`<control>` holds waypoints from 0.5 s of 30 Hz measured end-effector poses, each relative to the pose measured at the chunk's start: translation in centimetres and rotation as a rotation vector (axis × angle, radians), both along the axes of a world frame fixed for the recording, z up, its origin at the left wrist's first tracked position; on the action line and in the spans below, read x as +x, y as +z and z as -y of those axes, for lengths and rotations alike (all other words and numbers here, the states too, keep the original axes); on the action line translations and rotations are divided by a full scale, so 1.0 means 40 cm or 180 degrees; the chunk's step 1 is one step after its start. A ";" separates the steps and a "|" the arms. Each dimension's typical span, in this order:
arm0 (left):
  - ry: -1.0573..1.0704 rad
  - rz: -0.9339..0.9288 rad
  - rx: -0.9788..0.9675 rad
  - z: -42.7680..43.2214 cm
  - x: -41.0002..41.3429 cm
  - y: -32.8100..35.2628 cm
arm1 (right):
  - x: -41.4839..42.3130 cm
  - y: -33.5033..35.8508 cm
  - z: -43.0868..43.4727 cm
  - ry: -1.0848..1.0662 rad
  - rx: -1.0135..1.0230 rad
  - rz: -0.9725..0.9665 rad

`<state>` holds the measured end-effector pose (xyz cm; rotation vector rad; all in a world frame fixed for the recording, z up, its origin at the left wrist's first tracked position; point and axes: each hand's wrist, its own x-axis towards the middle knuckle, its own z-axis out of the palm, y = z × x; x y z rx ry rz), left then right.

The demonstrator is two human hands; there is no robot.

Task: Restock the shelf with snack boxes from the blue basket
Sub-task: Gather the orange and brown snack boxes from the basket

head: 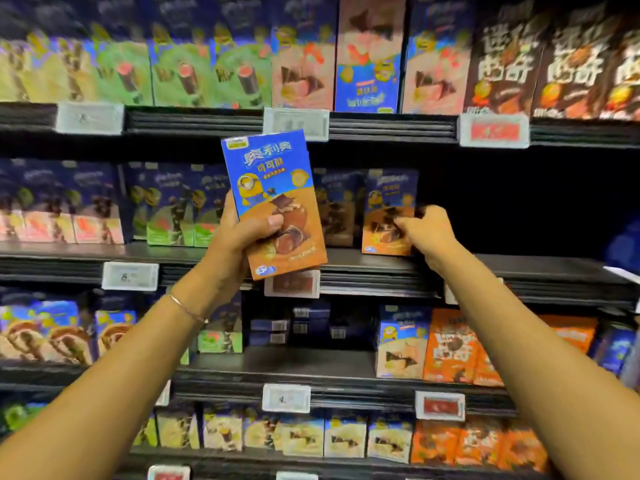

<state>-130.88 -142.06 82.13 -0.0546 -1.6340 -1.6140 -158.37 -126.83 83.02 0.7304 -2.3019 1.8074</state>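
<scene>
My left hand (239, 233) grips a blue and orange snack box (273, 202) by its lower left side, held upright and slightly tilted in front of the middle shelf (381, 265). My right hand (424, 230) pinches the right edge of a matching blue and orange box (386, 209) that stands on that shelf. More boxes of the same kind stand just left of it, behind the held box. The blue basket is not in view.
A dark gap (512, 206) opens on the middle shelf right of my right hand. Rows of snack boxes fill the shelves above and below. Price tags (130, 276) hang on the shelf edges. A thin bracelet circles my left wrist.
</scene>
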 end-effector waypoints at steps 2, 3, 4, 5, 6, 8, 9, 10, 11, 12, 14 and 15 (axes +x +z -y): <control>0.0085 0.0018 -0.0053 0.005 -0.008 0.001 | -0.021 0.004 0.025 -0.0212 0.0353 -0.0150; 0.0135 0.0046 -0.0106 0.000 -0.010 0.005 | -0.027 0.008 0.033 -0.0326 0.0527 -0.0231; 0.0158 0.0074 -0.0142 0.000 -0.012 0.004 | -0.030 0.012 0.042 -0.0394 0.0699 -0.0304; 0.0170 0.0133 -0.0129 -0.003 -0.011 0.005 | -0.031 0.015 0.048 -0.0406 0.0857 -0.0380; 0.0207 0.0142 -0.0099 -0.007 -0.013 0.007 | -0.029 0.017 0.053 -0.0380 0.0992 -0.0446; 0.0226 0.0146 -0.0048 -0.014 -0.013 0.008 | -0.029 0.018 0.059 -0.0311 0.1180 -0.0494; 0.0264 0.0191 -0.0059 -0.015 -0.013 0.009 | -0.030 0.016 0.061 -0.0294 0.1237 -0.0500; 0.0301 0.0228 -0.0089 -0.014 -0.015 0.009 | -0.031 0.014 0.064 -0.0293 0.1290 -0.0511; 0.0314 0.0261 -0.0124 -0.014 -0.015 0.011 | -0.033 0.011 0.068 -0.0296 0.1346 -0.0522; 0.0325 0.0267 -0.0137 -0.017 -0.014 0.014 | -0.035 0.011 0.070 -0.0302 0.1391 -0.0539; 0.0332 0.0283 -0.0126 -0.016 -0.014 0.014 | -0.034 0.014 0.074 -0.0297 0.1403 -0.0533; 0.0333 0.0280 -0.0113 -0.016 -0.014 0.013 | -0.034 0.016 0.075 -0.0291 0.1404 -0.0514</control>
